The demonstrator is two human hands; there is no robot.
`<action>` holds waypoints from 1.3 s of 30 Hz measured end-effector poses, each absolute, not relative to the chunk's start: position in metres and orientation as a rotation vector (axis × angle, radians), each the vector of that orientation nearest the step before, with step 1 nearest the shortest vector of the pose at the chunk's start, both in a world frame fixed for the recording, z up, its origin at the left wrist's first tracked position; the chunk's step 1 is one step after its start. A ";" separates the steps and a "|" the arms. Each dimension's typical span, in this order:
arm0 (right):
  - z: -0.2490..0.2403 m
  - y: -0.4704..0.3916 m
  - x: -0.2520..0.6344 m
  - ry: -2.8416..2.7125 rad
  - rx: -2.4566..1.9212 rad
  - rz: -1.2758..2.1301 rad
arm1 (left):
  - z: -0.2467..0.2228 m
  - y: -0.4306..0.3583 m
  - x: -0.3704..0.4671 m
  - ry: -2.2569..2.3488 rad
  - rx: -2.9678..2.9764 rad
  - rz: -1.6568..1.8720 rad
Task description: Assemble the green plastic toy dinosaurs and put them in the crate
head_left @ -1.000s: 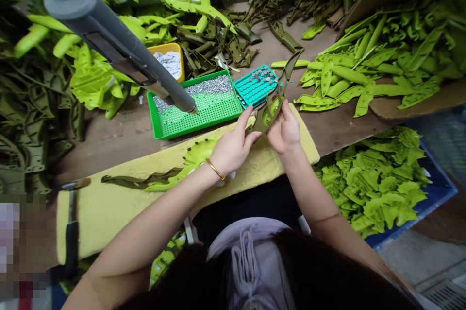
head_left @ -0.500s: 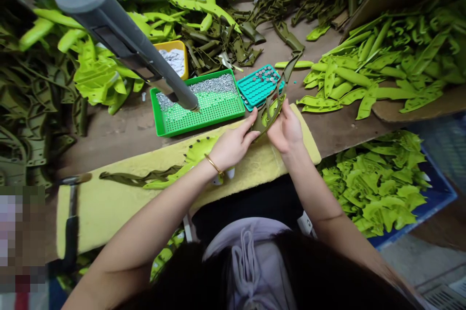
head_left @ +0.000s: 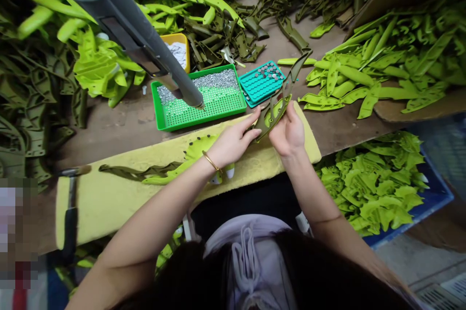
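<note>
Between both hands, over the right end of the yellow pad (head_left: 120,203), is a long curved olive plastic piece (head_left: 262,128) with a lime-green plastic part (head_left: 274,114) lying in it. My left hand (head_left: 238,140) pinches the piece's near end between thumb and fingers. Around its far side, my right hand (head_left: 288,130) supports the lime-green part, fingers curled up against it. The olive piece's far tip points up past the teal tray. On the pad under my left wrist lies a lime-green toy body (head_left: 198,149) with dark-tipped spines, an olive strip (head_left: 141,173) at its tail; my forearm partly covers it.
A grey electric screwdriver (head_left: 145,47) hangs over a green tray (head_left: 156,120) of screws. Beside it sits a teal tray (head_left: 260,89) with small round discs. A hammer (head_left: 71,208) rests at the pad's left end. Lime-green parts (head_left: 349,77) pile up right; a blue crate (head_left: 433,213) stands below.
The view has shifted slightly. Both hands keep hold of the olive and lime-green pieces, which have turned a little; the toy body stays on the pad.
</note>
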State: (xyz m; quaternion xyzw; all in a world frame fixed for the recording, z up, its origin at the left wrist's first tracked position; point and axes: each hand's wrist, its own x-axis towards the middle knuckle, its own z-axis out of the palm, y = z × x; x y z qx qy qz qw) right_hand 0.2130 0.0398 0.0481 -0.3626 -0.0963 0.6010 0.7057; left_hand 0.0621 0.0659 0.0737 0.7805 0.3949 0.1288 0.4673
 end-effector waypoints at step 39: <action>0.031 0.015 0.198 -0.647 -1.273 1.071 | 0.073 0.057 0.058 1.133 2.213 0.186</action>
